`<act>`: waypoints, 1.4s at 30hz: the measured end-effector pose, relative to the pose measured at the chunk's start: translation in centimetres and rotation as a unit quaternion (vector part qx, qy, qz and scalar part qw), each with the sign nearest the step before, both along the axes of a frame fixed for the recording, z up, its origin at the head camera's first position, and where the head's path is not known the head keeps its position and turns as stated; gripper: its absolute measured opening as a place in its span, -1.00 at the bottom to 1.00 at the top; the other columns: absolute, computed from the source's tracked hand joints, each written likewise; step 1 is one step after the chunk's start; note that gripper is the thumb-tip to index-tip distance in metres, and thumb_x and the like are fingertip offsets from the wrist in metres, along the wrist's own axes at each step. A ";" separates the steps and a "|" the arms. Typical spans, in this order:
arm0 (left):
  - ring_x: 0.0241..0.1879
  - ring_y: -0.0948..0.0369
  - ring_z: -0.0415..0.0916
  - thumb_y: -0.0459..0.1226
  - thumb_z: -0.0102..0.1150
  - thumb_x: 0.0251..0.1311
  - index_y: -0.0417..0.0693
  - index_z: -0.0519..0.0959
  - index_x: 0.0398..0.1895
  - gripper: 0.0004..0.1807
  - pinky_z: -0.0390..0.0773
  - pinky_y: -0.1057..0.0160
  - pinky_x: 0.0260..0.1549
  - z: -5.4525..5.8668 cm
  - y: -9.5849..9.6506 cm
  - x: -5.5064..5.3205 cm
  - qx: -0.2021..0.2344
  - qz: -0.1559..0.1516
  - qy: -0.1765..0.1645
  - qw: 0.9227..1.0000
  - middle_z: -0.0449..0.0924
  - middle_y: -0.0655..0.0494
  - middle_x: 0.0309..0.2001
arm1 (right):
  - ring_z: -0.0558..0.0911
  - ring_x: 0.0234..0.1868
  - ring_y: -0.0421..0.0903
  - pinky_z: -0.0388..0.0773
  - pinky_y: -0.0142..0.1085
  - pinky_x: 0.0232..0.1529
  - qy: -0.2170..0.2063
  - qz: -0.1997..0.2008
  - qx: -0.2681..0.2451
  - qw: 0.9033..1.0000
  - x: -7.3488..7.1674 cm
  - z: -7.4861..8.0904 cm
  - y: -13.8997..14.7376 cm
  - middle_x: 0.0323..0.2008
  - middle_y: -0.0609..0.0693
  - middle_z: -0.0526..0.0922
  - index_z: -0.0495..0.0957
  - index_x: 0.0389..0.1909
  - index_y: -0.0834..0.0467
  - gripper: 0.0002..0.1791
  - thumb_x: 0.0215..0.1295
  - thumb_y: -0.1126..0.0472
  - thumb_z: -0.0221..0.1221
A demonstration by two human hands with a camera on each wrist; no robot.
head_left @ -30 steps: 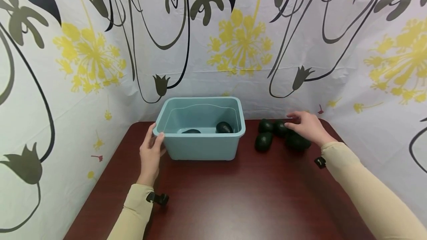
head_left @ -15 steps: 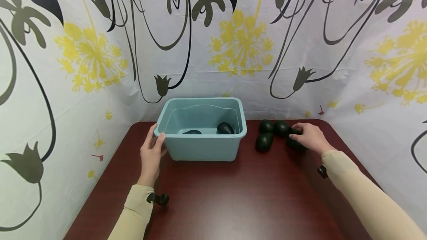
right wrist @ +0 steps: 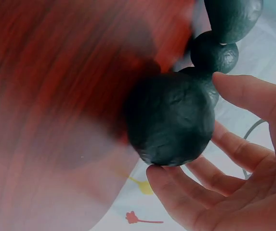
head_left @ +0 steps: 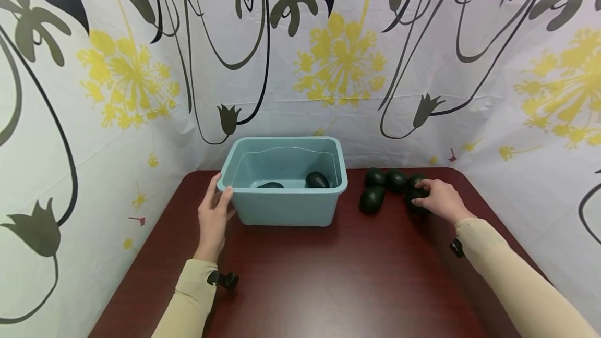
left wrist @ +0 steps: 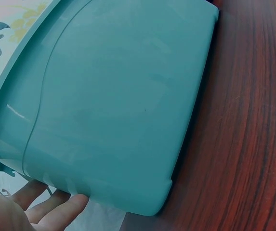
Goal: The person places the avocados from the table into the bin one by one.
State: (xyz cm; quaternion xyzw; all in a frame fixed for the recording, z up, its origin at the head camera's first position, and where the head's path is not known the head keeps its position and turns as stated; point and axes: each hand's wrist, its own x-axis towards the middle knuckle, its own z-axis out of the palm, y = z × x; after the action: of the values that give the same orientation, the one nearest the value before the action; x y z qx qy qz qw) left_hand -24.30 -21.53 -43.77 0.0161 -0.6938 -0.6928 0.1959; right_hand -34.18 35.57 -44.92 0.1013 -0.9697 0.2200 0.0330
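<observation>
Desk [head_left: 328, 280]: dark reddish wood, stretching from below my head camera towards twelve o'clock.
Left hand [head_left: 213, 220]: eleven o'clock; its grip holds the blue tub [head_left: 284, 209] by the near-left rim corner, thumb in front, fingers along the side.
Right hand [head_left: 443, 200]: one o'clock; its grip curls round the gripped avocado [right wrist: 169, 120] (from here I can't tell whether the thumb presses it).
Tub contents: twelve o'clock, two inner avocados [head_left: 316, 180], the left one mostly hidden by the rim.
Other avocados [head_left: 372, 200]: four, bunched between tub and right hand.
Flowered cloth [head_left: 281, 82]: beyond the desk.
</observation>
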 end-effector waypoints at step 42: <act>0.30 -0.03 0.37 -0.05 0.24 0.38 0.33 0.30 0.51 -0.35 0.44 -0.29 0.09 0.1 0.1 0.1 0.004 0.007 0.003 1.000 0.35 -0.01 0.40 | 0.51 0.03 0.42 0.46 0.32 -0.11 0.049 -0.008 0.009 0.999 1.3 -2.3 0.4 0.09 0.42 0.51 0.48 0.26 0.24 -0.29 0.10 0.14 0.48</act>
State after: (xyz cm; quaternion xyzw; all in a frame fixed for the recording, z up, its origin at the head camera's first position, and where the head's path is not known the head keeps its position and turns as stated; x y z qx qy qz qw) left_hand -24.18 -21.43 -43.71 0.0194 -0.6903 -0.6943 0.2025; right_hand -32.90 36.01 -47.19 0.1045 -0.9696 0.2056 0.0818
